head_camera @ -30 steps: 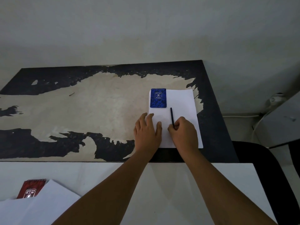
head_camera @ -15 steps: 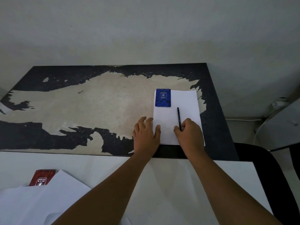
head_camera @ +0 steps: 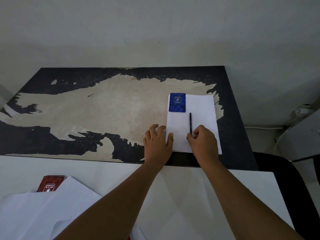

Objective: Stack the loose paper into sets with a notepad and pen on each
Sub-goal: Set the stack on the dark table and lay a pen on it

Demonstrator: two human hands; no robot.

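Plain pale wall behind; below it a dark desk with its black coating peeled away over a wide tan patch. Nearer, under both forearms, a white tabletop.

Paper stack squared up on the dark desk, directly ahead of both hands, its near edge just past the wrists. Blue notepad flat on the stack's far left corner, well beyond the fingertips, spiral edge away. Pen lying on the paper, running away from the right hand, near end at that hand's fingertips, far end close to the notepad's near right corner but not touching it.

Left hand palm down, fingers spread and relaxed, resting at the stack's left edge: thumb on the paper, remaining fingers on the bare desk beside it. Nothing gripped.

Right hand on the near right part of the stack, fingers curled, thumb and forefinger meeting at the pen's near end. Pinch or mere touch not distinguishable; pen lies flat on the paper.

Hands near each other, a strip of white sheet between them.

Loose sheets heaped untidily on the white tabletop, left of the left forearm. Red notepad partly tucked under their far edge, upper portion exposed.

Black chair at the right, beside the right forearm.
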